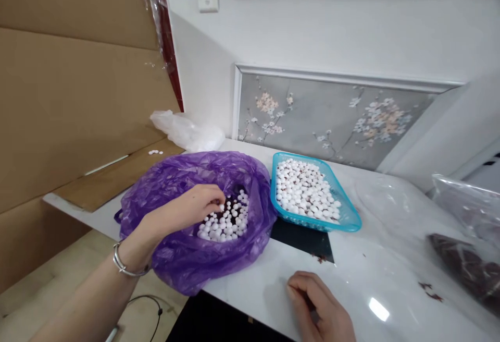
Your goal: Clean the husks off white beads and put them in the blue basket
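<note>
A purple plastic bag point(242, 264) lies open on the table, with many small white balls point(226, 230) inside. My left hand point(199, 204) reaches over the bag's opening, its fingers pinched on a white ball point(222, 207). To the right of the bag, a blue basket point(349, 217) holds a heap of white balls with dark bits between them. My right hand point(322, 305) rests near the table's front edge, fingers curled together; whether anything is between the fingertips is hidden.
Cardboard point(78, 81) stands at the left, with a few white pieces point(155, 152) on its lower flap. Clear plastic point(191, 131) lies behind the bag. A bag of dark material point(464, 264) sits at the right, near reddish-brown fragments point(430, 291) on the table.
</note>
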Motion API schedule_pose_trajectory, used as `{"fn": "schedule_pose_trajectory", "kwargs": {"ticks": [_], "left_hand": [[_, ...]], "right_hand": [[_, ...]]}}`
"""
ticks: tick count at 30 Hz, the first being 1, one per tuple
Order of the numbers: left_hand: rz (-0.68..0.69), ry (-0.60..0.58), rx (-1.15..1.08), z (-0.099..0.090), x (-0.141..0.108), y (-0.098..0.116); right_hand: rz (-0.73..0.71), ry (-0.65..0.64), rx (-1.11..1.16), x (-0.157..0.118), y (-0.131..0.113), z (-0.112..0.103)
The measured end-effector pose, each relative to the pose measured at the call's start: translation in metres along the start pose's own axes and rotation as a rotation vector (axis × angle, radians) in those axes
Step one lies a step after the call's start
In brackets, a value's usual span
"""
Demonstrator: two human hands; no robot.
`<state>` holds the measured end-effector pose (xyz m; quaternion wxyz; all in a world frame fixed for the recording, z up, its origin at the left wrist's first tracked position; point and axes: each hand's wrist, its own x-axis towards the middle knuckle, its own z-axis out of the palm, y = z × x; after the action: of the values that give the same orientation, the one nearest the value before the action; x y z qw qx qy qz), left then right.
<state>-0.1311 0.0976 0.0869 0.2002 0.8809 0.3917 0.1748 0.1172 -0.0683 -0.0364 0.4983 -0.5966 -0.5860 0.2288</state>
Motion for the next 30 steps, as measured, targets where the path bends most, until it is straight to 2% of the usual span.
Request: {"fn": "schedule_pose_trajectory", "kwargs": {"ticks": [3, 6, 8, 10, 11, 13, 15, 17, 21, 26, 30], "left_hand": [[-0.062, 0.11, -0.101, -0.002, 0.005, 0.011], [-0.095, 0.199, -0.236, 0.01, 0.007, 0.027], [-0.123, 0.281, -0.454, 0.029, 0.005, 0.044], [-0.183, 0.331, -0.857, 0.053, 0.0, 0.065], [-0.218, 0.311, -1.061, 0.066, -0.003, 0.076], [-0.319, 0.199, -1.376, 0.091, -0.009, 0.095], [-0.418, 0.07, -1.536, 0.111, -0.013, 0.107], [-0.514, 0.002, -1.622, 0.127, -0.013, 0.109], [-0.683, 0.04, -1.759, 0.144, -0.006, 0.1], [-0.699, 0.062, -1.812, 0.151, -0.004, 0.094], [-0.666, 0.041, -1.798, 0.152, -0.006, 0.095]], "right_hand": [[-0.01, 0.004, 0.025, 0.001, 0.001, 0.001], [0.001, 0.015, 0.032, 0.0, -0.001, 0.004], [0.001, 0.02, 0.045, 0.0, -0.005, 0.003], [-0.017, 0.022, 0.06, 0.002, -0.011, -0.002], [-0.016, 0.023, 0.062, 0.003, -0.013, -0.007], [0.039, 0.036, 0.038, 0.007, -0.014, -0.021], [0.147, 0.094, -0.029, 0.012, -0.01, -0.039], [0.218, 0.153, -0.141, 0.018, -0.001, -0.057], [0.194, 0.14, -0.316, 0.036, 0.016, -0.076], [0.152, 0.08, -0.396, 0.06, 0.021, -0.067], [0.166, 0.068, -0.419, 0.066, 0.02, -0.06]]}}
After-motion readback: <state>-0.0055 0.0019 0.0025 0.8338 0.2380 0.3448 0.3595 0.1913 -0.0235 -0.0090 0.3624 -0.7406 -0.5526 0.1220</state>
